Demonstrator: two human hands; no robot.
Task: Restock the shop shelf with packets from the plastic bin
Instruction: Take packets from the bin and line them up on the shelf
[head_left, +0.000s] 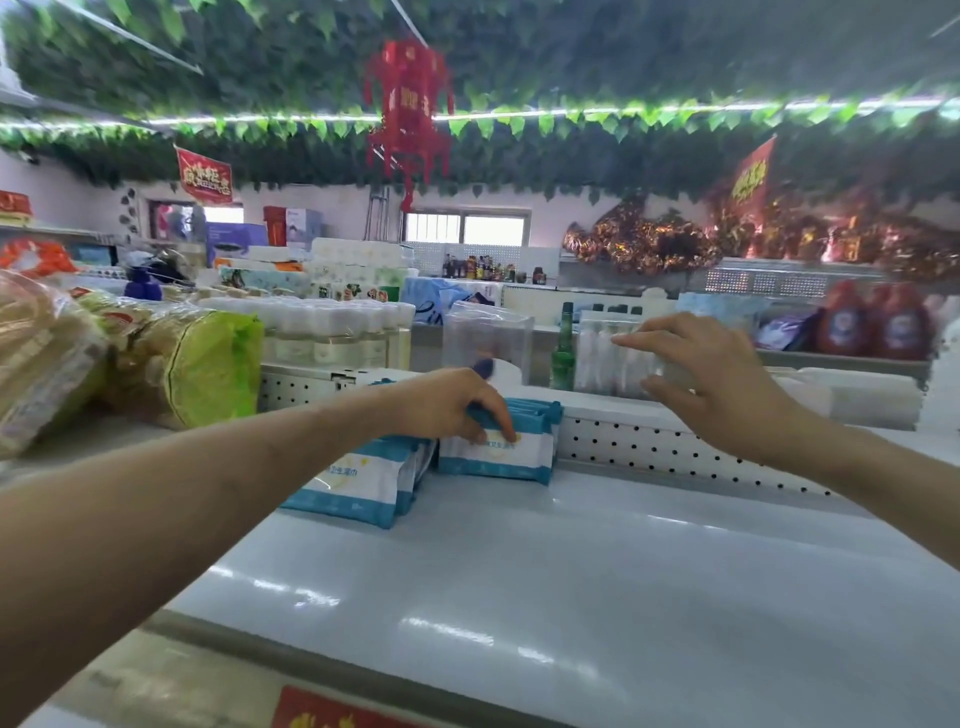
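With the left hand (452, 405) gripping the upright packets (498, 452) on the shelf (571, 561), the empty, spread-fingered right hand (717, 379) would probably best have steadied their free end.

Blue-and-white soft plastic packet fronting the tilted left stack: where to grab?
Blue-and-white front packet: pinch its top edge from above. It stands tilted on its long edge with others packed behind, so only top and front face look free.

On your shelf (597, 561), the left packet stack (358, 483) sits just beside the right packet stack (498, 457), which stands against the far perforated panel (675, 452). Bagged goods (197, 364) lie left, and a bottle (563, 353) stands behind the panel.
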